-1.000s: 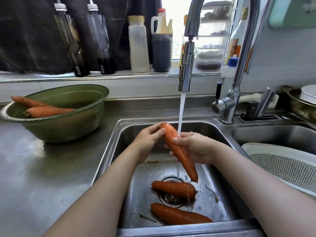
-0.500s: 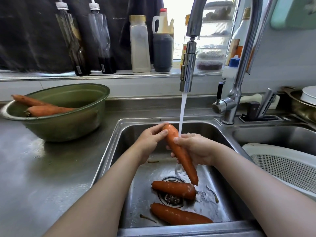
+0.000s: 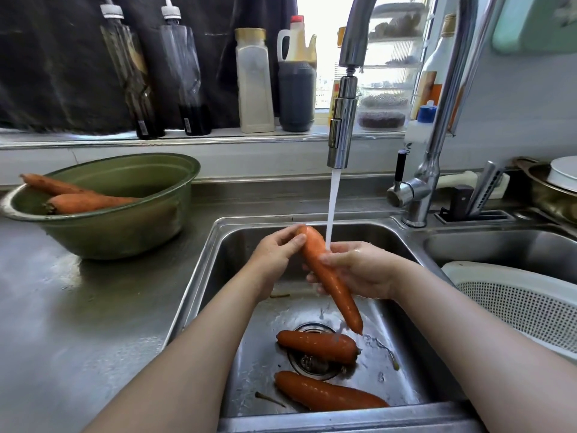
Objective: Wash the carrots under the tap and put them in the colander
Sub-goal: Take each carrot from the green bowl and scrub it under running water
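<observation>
Right now, the left hand [image 3: 274,251] is pinching the thick top of a long orange carrot [image 3: 331,282], while the right hand [image 3: 359,270] is curling its grip round its middle under water running from the chrome tap [image 3: 342,129]. Two wet orange carrots [image 3: 317,346] are lying in the steel sink [image 3: 218,276]. Right of it, a white perforated colander [image 3: 515,301] is sitting.

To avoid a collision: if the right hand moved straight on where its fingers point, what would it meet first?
The right hand points leftward and grips the long orange carrot; pushing on, it would likely meet the left hand next, though depth is unclear.
</observation>
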Action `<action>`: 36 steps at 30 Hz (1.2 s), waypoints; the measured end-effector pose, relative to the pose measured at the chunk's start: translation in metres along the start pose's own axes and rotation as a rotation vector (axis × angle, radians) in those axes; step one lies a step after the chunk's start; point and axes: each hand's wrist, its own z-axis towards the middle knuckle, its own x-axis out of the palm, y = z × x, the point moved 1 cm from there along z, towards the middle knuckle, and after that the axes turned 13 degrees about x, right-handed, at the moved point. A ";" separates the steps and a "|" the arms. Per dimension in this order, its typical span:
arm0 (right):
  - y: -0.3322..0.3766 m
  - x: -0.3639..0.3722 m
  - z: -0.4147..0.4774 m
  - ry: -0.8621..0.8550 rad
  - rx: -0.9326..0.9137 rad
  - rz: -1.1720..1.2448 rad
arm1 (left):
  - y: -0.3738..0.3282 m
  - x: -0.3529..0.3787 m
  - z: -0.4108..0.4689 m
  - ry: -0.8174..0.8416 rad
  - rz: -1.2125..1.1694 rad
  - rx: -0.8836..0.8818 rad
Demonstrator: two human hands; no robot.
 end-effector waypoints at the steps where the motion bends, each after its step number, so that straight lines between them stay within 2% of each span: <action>1: -0.002 0.001 0.002 -0.062 -0.002 -0.060 | -0.001 0.001 -0.001 0.011 0.003 0.001; 3: -0.003 0.005 0.003 -0.207 0.003 -0.184 | -0.001 0.002 -0.003 0.023 0.013 0.010; 6: 0.000 0.010 0.005 -0.311 0.016 -0.173 | 0.000 0.003 -0.001 0.014 0.027 0.016; 8: 0.002 0.007 0.005 -0.242 0.016 -0.131 | -0.003 0.003 0.000 -0.021 -0.028 0.014; 10: 0.003 0.001 0.003 -0.084 0.026 -0.076 | -0.002 0.002 0.001 -0.062 -0.015 0.022; 13: 0.001 -0.005 -0.001 0.064 0.044 -0.016 | 0.000 -0.001 0.001 -0.047 0.011 0.010; 15: -0.003 -0.005 0.003 0.014 0.055 -0.054 | 0.000 -0.001 0.000 -0.015 0.014 0.004; 18: -0.004 0.004 0.006 -0.162 0.048 -0.152 | 0.000 0.000 -0.001 0.013 0.016 0.015; 20: -0.002 0.007 0.008 -0.231 0.046 -0.138 | 0.001 -0.001 0.000 0.005 0.003 0.014; 22: 0.001 0.007 0.006 -0.194 0.067 -0.080 | 0.000 0.000 0.001 -0.022 -0.021 0.010; 25: 0.003 0.003 -0.003 -0.013 0.063 -0.033 | 0.001 -0.002 0.001 -0.055 0.004 0.019; 27: 0.002 0.000 -0.004 0.024 0.049 -0.025 | 0.001 -0.003 0.000 -0.040 0.010 0.013; 33: 0.000 0.014 0.004 -0.245 0.068 -0.156 | 0.001 0.000 0.000 0.026 -0.012 0.008; 36: 0.004 0.013 0.004 -0.254 0.023 -0.076 | 0.000 0.003 0.004 0.000 -0.062 0.023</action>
